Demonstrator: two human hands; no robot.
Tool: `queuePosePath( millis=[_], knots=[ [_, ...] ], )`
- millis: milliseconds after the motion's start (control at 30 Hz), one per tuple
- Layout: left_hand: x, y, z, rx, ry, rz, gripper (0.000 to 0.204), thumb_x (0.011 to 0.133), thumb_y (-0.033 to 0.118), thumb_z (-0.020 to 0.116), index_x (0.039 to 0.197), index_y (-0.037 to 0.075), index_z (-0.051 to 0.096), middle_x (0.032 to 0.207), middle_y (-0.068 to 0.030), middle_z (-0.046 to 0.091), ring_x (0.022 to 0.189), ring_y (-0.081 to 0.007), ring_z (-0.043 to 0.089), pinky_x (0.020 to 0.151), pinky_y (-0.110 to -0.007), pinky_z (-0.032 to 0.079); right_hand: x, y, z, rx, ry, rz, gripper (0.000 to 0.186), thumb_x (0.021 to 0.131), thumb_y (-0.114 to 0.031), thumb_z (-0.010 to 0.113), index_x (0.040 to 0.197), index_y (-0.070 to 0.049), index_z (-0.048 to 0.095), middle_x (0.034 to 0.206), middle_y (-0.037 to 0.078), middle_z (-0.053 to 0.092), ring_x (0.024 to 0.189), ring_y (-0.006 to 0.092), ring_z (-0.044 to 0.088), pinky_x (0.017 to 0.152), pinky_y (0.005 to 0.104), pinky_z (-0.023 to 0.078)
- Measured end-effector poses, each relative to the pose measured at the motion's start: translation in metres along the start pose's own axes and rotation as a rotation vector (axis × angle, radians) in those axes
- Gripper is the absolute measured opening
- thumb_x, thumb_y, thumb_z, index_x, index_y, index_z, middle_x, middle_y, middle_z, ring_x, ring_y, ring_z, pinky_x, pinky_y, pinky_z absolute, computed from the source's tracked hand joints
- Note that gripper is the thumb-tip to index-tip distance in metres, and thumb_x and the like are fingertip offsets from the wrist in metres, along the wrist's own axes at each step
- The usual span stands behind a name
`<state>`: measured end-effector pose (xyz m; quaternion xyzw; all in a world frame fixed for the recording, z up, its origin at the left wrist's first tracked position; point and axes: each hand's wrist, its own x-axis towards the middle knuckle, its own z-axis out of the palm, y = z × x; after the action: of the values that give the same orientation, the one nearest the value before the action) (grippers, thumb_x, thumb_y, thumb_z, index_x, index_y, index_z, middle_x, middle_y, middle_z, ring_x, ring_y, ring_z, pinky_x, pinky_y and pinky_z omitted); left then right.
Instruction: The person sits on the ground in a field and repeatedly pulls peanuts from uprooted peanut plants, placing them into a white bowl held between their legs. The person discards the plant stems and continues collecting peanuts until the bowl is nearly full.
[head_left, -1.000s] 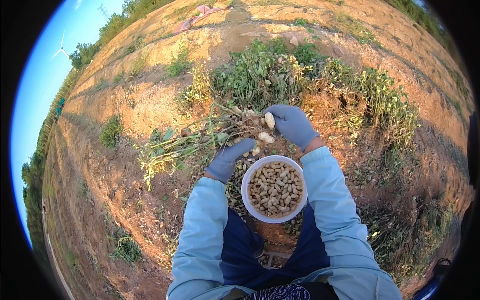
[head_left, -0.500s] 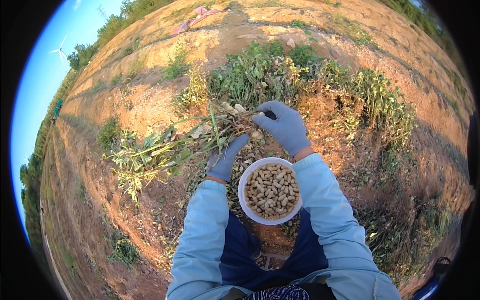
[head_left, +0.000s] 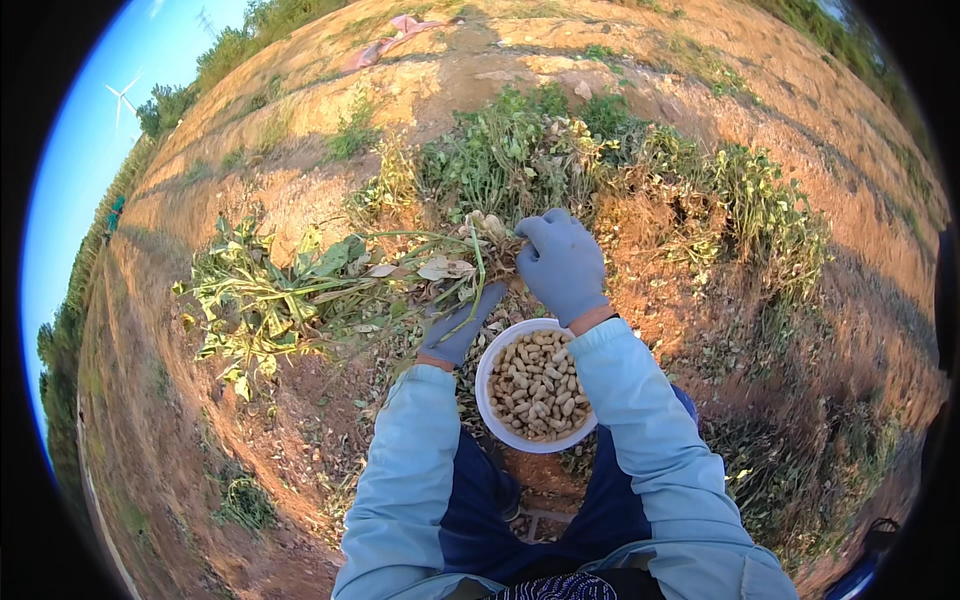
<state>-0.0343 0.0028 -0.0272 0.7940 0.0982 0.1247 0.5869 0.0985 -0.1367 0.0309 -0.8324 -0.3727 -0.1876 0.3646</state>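
A pulled peanut plant (head_left: pixel 330 290) lies across my left hand (head_left: pixel 462 325), its leafy end hanging out to the left and its roots toward the right. My gloved left fingers close round the stems from below. Pale peanut pods (head_left: pixel 487 226) cling to the root end. My right hand (head_left: pixel 564 264), in a grey glove too, has its fingers bent in against those roots; what exactly sits between the fingertips is hidden. Just below both hands, between my knees, stands a white bucket (head_left: pixel 487 410) filled with loose peanuts (head_left: pixel 540 385).
A heap of pulled plants (head_left: pixel 500 160) lies ahead, stretching right to more wilted plants (head_left: pixel 765 215). Dry leaves litter the reddish soil. A pinkish sack (head_left: pixel 385 42) rests far off on the field. Dark greenery (head_left: pixel 800 470) covers the ground at lower right.
The peanut plant has shifted left and its leafy end has lifted slightly. My right hand has turned, its fingers drawn in closer at the roots.
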Motion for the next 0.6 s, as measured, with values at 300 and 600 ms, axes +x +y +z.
queuePosePath(
  millis=[300,600],
  knots=[
    [-0.009,-0.015,-0.004,0.404,0.006,0.046,0.038,0.096,0.018,0.046,0.132,0.004,0.049,0.133,-0.0077,0.052,0.121,-0.0173,0.05,0.102,-0.031,0.04,-0.001,0.01,0.004,0.151,-0.13,-0.058,0.01,0.083,-0.016,0.057,0.09,-0.01,0.061,0.086,0.011,0.059,0.081,0.03,0.06,0.07,0.042,0.049],
    [-0.003,-0.009,-0.002,-0.021,0.072,0.035,0.04,0.096,0.023,0.049,0.13,0.003,0.05,0.133,-0.0102,0.051,0.118,-0.017,0.051,0.101,-0.031,0.042,-0.002,0.007,0.005,0.089,-0.129,-0.054,0.016,0.087,-0.022,0.053,0.098,-0.019,0.065,0.073,0.012,0.064,0.07,0.0304,0.063,0.062,0.0423,0.05]
  ],
)
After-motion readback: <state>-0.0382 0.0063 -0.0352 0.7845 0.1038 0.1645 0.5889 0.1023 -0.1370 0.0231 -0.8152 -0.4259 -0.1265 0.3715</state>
